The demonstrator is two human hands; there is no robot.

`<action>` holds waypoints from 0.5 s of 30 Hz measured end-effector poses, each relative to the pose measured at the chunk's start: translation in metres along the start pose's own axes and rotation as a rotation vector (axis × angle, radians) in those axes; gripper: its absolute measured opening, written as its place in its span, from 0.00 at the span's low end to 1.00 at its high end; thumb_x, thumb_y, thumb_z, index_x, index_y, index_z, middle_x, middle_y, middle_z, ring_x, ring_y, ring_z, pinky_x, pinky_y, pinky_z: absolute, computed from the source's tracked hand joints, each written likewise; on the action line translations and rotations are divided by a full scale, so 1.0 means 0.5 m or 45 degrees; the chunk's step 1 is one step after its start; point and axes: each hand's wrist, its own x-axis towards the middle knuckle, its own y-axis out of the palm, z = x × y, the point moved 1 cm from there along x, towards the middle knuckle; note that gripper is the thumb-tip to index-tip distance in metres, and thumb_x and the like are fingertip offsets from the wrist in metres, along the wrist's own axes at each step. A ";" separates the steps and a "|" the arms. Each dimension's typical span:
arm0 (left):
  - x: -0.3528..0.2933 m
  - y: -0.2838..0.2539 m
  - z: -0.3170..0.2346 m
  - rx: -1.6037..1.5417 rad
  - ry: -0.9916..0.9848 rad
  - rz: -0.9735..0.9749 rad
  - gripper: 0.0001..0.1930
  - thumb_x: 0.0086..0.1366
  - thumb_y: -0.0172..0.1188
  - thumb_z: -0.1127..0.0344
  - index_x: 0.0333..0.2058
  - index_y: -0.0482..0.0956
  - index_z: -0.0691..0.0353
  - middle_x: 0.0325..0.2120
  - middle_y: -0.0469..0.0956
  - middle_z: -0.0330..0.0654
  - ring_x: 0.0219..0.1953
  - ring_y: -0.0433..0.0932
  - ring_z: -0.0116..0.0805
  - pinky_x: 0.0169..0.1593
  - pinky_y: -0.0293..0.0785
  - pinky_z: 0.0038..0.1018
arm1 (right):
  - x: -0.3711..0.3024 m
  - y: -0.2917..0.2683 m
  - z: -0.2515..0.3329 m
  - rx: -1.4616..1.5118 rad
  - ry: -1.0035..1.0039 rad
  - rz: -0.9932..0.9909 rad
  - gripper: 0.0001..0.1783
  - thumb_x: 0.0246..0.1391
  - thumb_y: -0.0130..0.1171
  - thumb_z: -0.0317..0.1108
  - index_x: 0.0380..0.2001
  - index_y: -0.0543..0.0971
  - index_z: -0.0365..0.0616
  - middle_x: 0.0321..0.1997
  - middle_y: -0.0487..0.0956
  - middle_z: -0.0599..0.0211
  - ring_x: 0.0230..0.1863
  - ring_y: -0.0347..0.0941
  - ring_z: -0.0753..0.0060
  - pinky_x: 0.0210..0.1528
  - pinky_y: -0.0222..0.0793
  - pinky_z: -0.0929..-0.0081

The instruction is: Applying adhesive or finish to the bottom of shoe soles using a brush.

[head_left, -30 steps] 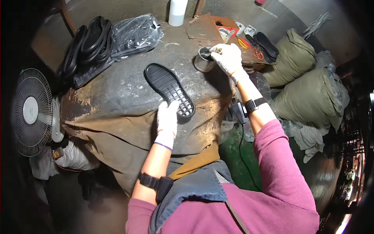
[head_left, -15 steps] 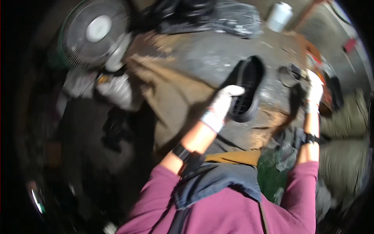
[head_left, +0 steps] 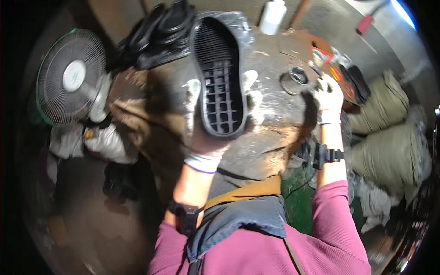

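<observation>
My left hand point(head_left: 195, 130), in a white glove, is closed around a black shoe sole point(head_left: 222, 78) and holds it up above the work surface. The inside of the sole faces me, with ridges at the far end and a grid of square hollows at the near end. To the right, my gloved right hand point(head_left: 329, 94) is closed around a small brush-like tool point(head_left: 315, 68); its exact kind is unclear. Beside that hand, on its left, a small round pot point(head_left: 294, 81) with a dark opening rests on the surface.
Several black soles point(head_left: 160, 27) are piled at the far left near clear plastic. A white bottle point(head_left: 273, 17) stands at the back. The fan point(head_left: 74, 75) is on the left, above white bags point(head_left: 110, 144). Green sacks point(head_left: 385, 156) lie to the right.
My left hand has raised the sole, moved it left and turned its inside toward me. My right hand has lifted the tool away from the pot. The whole view has shifted.
</observation>
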 end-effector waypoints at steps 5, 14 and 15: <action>0.000 -0.021 0.036 0.184 -0.132 -0.367 0.41 0.77 0.45 0.36 0.75 0.59 0.62 0.71 0.66 0.58 0.65 0.72 0.71 0.59 0.73 0.75 | -0.093 0.170 0.114 -0.605 -0.407 -0.122 0.12 0.59 0.65 0.25 0.47 0.86 0.38 0.43 0.87 0.60 0.45 0.82 0.68 0.51 0.79 0.69; -0.067 -0.066 0.078 0.262 -0.421 -0.558 0.40 0.78 0.42 0.34 0.75 0.59 0.60 0.69 0.68 0.60 0.56 0.79 0.75 0.49 0.80 0.74 | -0.135 0.218 0.074 -0.367 -0.277 0.047 0.12 0.67 0.59 0.33 0.47 0.88 0.43 0.49 0.88 0.64 0.50 0.84 0.68 0.57 0.78 0.72; -0.077 -0.068 0.071 0.262 -0.409 -0.579 0.40 0.78 0.42 0.34 0.75 0.59 0.60 0.69 0.68 0.60 0.56 0.79 0.75 0.49 0.80 0.74 | -0.142 0.230 0.085 -0.400 -0.272 0.087 0.12 0.67 0.59 0.33 0.47 0.88 0.44 0.49 0.88 0.65 0.50 0.84 0.68 0.57 0.77 0.72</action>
